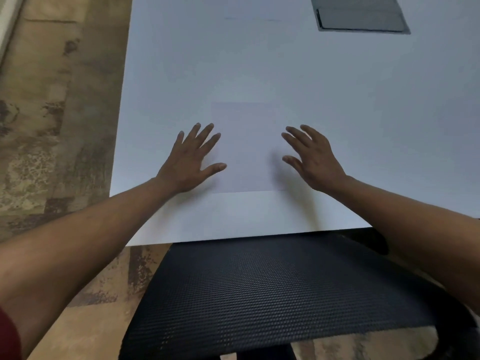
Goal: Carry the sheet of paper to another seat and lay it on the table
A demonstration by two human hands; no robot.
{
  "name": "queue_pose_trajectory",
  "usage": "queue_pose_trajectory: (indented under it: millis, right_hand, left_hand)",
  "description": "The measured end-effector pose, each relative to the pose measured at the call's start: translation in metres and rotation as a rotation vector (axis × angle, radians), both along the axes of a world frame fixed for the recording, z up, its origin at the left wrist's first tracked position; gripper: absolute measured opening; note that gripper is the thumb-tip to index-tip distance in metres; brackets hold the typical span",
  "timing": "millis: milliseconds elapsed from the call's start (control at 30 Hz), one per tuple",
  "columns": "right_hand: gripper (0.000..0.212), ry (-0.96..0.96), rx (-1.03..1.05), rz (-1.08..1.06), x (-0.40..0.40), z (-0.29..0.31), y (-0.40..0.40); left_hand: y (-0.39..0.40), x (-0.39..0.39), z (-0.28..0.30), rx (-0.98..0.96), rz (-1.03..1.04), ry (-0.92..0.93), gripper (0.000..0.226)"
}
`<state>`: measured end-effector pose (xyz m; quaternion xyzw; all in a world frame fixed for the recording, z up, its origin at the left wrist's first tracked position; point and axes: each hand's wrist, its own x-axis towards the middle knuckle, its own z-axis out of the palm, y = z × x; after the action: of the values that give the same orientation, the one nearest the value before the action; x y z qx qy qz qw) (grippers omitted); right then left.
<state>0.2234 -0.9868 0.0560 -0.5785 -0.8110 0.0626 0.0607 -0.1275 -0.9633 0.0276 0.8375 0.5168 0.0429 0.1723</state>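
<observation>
- The left hand (191,162) is held flat with fingers spread; its fingertips and thumb are laid over the left edge of the sheet of paper (245,149).
- The right hand (313,157) is held with fingers extended and relaxed, at the sheet's right edge; whether contact is made cannot be told.
- Nothing is gripped by either hand.
- The sheet is seen lying flat on the white tabletop (337,113), between the two hands, near the front edge.
- A grey recessed panel (361,14) is set in the tabletop at far right, well apart from the sheet.
- A black mesh chair (272,294) is placed below the front edge, over a mottled brown floor (52,113).
</observation>
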Motion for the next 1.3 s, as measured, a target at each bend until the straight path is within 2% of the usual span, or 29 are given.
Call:
queue_pose_trajectory:
  millis: [233,433,700,967,1133,1300]
  right_hand:
    - [0.062,-0.054,0.104,-0.066,-0.034,0.080,0.001]
    - [0.064,-0.047,0.298,-0.134,-0.054,0.153,-0.006]
    - [0.068,-0.066,0.432,-0.121,-0.070,0.230,-0.035]
    - [0.071,0.026,0.477,-0.067,-0.099,0.262,-0.072]
    - [0.071,0.065,0.495,0.002,-0.147,0.279,-0.082]
    - [0.073,0.083,0.500,0.085,-0.208,0.291,-0.084]
  left_hand:
    - [0.006,0.015,0.080,0.200,0.022,0.058,0.092]
    - [0.008,0.024,0.153,0.407,0.024,0.107,0.092]
    - [-0.029,0.029,0.229,0.610,0.139,0.087,0.089]
    - [-0.098,-0.009,0.277,0.700,0.295,0.073,0.090]
    - [-0.127,-0.061,0.298,0.709,0.372,0.159,0.091]
    - [-0.145,-0.113,0.320,0.735,0.452,0.146,0.095]
